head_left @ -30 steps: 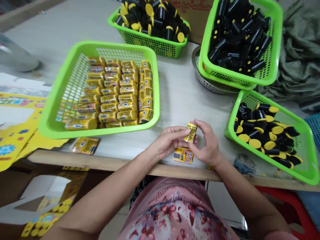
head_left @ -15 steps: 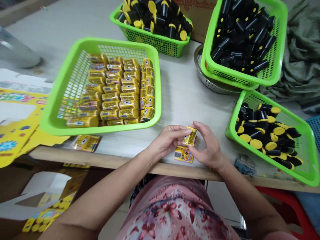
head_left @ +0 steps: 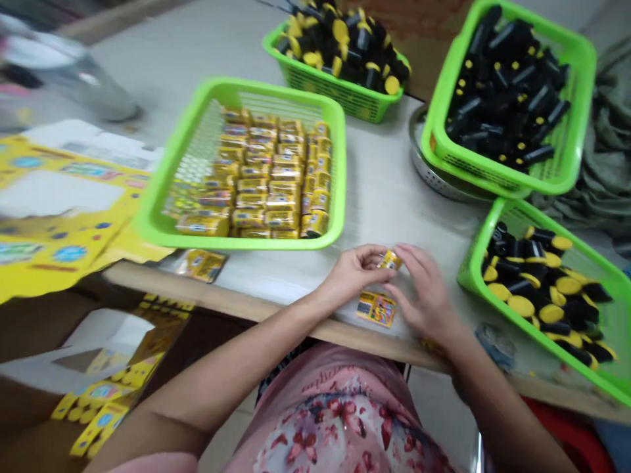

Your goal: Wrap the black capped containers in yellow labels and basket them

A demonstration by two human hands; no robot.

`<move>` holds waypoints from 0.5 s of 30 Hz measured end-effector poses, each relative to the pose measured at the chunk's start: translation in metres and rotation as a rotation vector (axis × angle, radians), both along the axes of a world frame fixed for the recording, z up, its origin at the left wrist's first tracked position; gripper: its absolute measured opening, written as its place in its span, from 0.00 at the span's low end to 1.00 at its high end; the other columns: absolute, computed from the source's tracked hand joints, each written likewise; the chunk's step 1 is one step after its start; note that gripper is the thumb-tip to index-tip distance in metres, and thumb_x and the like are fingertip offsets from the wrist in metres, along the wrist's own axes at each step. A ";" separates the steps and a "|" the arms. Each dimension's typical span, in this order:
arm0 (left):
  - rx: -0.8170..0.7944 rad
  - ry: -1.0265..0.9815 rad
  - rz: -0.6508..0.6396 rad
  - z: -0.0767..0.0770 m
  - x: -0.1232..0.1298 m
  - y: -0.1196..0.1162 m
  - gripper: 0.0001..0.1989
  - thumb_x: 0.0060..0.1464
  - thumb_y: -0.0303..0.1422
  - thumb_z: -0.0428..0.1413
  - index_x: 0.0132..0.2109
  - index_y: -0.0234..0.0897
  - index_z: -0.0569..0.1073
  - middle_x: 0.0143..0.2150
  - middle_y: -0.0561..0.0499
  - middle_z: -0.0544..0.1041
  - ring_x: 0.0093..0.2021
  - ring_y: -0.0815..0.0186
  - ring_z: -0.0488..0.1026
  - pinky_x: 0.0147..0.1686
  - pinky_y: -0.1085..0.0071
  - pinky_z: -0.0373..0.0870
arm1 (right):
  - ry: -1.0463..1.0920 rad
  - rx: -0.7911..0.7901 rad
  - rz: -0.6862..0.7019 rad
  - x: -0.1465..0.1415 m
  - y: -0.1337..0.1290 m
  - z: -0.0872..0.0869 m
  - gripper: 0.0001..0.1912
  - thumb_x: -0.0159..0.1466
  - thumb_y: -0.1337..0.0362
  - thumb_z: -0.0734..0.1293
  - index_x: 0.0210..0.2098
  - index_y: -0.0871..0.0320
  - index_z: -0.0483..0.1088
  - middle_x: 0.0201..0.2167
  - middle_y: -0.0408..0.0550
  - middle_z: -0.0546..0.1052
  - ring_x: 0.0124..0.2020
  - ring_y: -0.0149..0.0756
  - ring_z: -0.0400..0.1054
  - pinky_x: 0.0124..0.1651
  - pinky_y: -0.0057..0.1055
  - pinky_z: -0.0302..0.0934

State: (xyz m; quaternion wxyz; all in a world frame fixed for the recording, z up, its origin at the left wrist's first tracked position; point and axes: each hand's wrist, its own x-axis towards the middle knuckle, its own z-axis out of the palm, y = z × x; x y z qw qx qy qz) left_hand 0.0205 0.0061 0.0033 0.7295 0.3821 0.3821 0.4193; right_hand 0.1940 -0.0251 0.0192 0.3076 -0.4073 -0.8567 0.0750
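Note:
Between the bent fingers and thumb of my left hand [head_left: 363, 266] is a small yellow printed sleeve [head_left: 390, 260], seen partly edge-on. My right hand [head_left: 426, 292] is close on its right side, thumb and fingers apart in a curve; whether a fingertip touches the sleeve I cannot tell. Just below my hands, a flat yellow and purple printed label [head_left: 376, 309] lies near the table edge. To the left, a green basket [head_left: 340, 210] holds rows of yellow-wrapped tubs [head_left: 254, 184].
A green basket of black tubs with yellow lids [head_left: 552, 282] stands at right. Behind it, another green basket [head_left: 584, 85] of black tubs rests over a metal colander [head_left: 434, 174]. A third lidded lot fills the back basket [head_left: 340, 98]. More labels [head_left: 201, 264] and yellow printed card [head_left: 64, 223] lie left.
The view has swung, so the table things sit farther right. The sleeve, broad and flat before, now appears narrower and tilted in my left hand. My right fingers have straightened somewhat.

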 end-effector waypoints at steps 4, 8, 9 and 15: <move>0.041 -0.125 -0.081 -0.001 0.001 -0.005 0.18 0.39 0.27 0.69 0.42 0.34 0.80 0.35 0.53 0.79 0.35 0.68 0.73 0.42 0.70 0.70 | -0.298 -0.045 0.206 0.024 0.010 0.033 0.35 0.65 0.77 0.56 0.69 0.47 0.56 0.60 0.51 0.72 0.62 0.48 0.65 0.59 0.54 0.66; 0.071 -0.137 -0.138 -0.001 -0.002 -0.005 0.35 0.37 0.34 0.73 0.55 0.36 0.76 0.37 0.50 0.79 0.34 0.66 0.74 0.39 0.68 0.70 | -0.352 0.064 0.258 0.030 0.038 0.073 0.26 0.69 0.67 0.60 0.65 0.49 0.62 0.51 0.53 0.76 0.48 0.46 0.73 0.49 0.45 0.72; 0.088 -0.099 -0.159 -0.002 -0.002 -0.005 0.40 0.36 0.35 0.73 0.58 0.37 0.73 0.39 0.48 0.79 0.36 0.65 0.75 0.40 0.67 0.71 | -0.340 0.086 0.197 0.024 0.044 0.083 0.24 0.69 0.63 0.61 0.64 0.49 0.65 0.51 0.54 0.76 0.48 0.47 0.73 0.49 0.45 0.71; 0.379 0.375 -0.281 -0.021 0.010 -0.002 0.24 0.45 0.38 0.69 0.48 0.33 0.78 0.39 0.46 0.79 0.40 0.56 0.77 0.42 0.60 0.74 | -0.028 -0.198 0.184 -0.088 0.075 0.083 0.21 0.65 0.56 0.69 0.56 0.54 0.70 0.44 0.51 0.79 0.40 0.40 0.75 0.45 0.39 0.72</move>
